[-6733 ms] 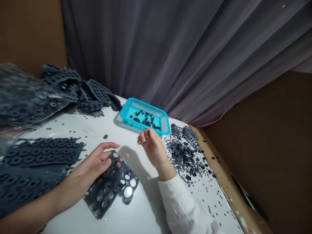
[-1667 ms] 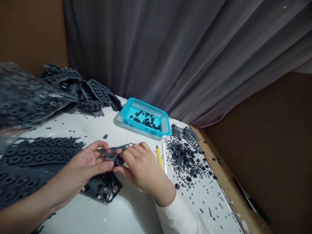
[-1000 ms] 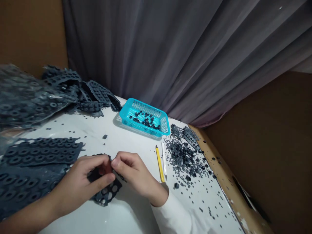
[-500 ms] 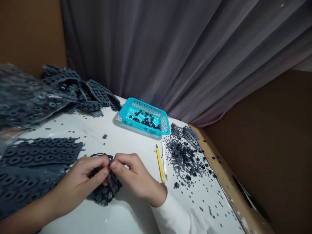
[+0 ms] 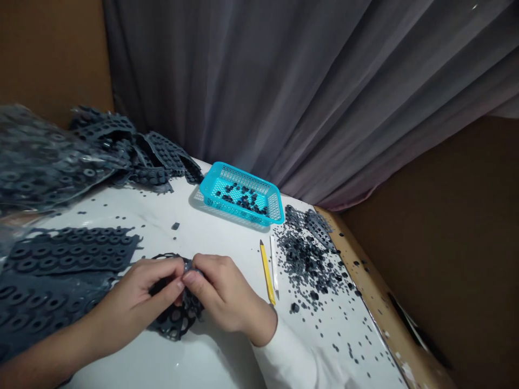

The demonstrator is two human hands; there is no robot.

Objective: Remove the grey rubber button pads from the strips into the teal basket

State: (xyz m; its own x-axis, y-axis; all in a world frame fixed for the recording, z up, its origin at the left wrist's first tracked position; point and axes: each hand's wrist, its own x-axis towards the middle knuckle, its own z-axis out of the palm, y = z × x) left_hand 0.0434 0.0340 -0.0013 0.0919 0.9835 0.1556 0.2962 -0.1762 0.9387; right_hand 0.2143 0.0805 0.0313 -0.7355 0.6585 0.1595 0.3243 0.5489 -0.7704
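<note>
A dark perforated rubber sheet [image 5: 175,323], full of round holes, is held between both hands low over the white table. My left hand [image 5: 140,297] pinches its upper edge between thumb and forefinger. Close against it, my right hand [image 5: 223,289] also grips the sheet, thumb and curled fingers pressed on a small part of it. The fingertips hide just what lies between the hands. To the left are flat grey rubber sheets [image 5: 68,251] with rows of raised rings.
A blue basket [image 5: 211,197] holds several black pieces. Right of my hands lie a yellow tool [image 5: 266,273], a white pointed tool [image 5: 274,267] and a scattered heap of black bits [image 5: 306,256]. More rubber sheets [image 5: 158,154] and a clear plastic bag [image 5: 44,162] stand at back left.
My right hand has turned slightly and its fingers have curled over more of the sheet's upper edge. The sheet below has shifted and bunched a little. My left hand keeps its pinch.
</note>
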